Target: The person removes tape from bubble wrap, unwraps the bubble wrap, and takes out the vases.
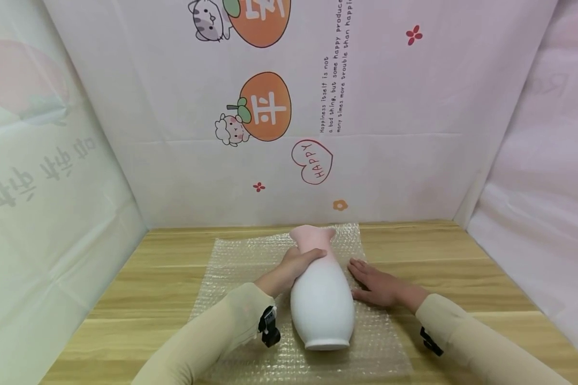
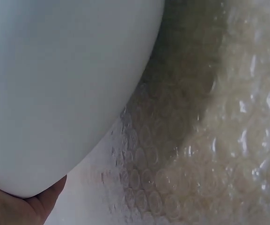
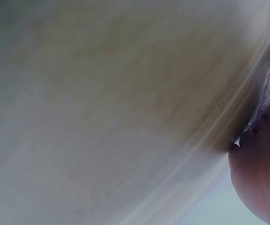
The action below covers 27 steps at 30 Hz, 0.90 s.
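A vase [image 1: 324,305], pink at the neck and white over the body, lies on a sheet of bubble wrap [image 1: 241,264] with its flared mouth toward the back. My left hand [image 1: 289,271] holds the vase around its neck, thumb across the top. In the left wrist view, part of that hand [image 2: 18,204] meets the smooth white body [image 2: 64,93]. To the right of the vase, my right hand [image 1: 377,286] rests low over the right edge of the bubble wrap, fingers stretched forward, apart from the vase. Its fingertips are partly hidden in the right wrist view.
Below the wrap is a wood-grain table [image 1: 164,278]. A printed white sheet [image 1: 390,160] hangs along the back edge, with pale sheets [image 1: 534,214] at both sides. Small black devices [image 1: 270,326] sit on both sleeved wrists.
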### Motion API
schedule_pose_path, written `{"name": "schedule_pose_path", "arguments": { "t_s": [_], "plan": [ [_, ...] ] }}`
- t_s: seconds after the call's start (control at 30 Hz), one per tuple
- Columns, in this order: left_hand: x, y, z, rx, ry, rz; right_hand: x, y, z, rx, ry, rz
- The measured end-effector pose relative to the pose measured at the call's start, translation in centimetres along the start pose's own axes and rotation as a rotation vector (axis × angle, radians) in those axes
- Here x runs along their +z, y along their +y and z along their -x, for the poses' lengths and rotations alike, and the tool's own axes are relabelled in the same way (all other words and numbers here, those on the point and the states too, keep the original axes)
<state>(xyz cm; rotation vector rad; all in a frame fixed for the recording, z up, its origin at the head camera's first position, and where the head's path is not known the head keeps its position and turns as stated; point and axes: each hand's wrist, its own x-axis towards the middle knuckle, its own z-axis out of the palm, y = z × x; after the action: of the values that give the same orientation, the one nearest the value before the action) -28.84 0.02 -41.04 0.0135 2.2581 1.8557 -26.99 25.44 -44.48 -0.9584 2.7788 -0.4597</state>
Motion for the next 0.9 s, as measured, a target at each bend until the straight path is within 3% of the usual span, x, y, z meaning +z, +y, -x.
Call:
{"name": "schedule_pose_path", "arguments": {
  "t_s": [0.2,0.37,0.6,0.9],
  "plan": [
    [-0.4,0.3,0.4,0.029,0.031,-0.027,0.2,0.2,-0.1,0.032,-0.008,-0.005],
    [-1.0,0.4,0.7,0.097,0.084,-0.019,0.1,0.0,-0.1,0.030,-0.003,-0.019],
    [-2.2,1.5,1.8,0.178,0.139,0.010,0.0,-0.1,0.1,0.006,0.013,-0.011],
    [-4.2,2.7,2.6,0.269,0.211,-0.027,0.3,0.0,0.0,0.002,0.007,-0.012]
  ]
}}
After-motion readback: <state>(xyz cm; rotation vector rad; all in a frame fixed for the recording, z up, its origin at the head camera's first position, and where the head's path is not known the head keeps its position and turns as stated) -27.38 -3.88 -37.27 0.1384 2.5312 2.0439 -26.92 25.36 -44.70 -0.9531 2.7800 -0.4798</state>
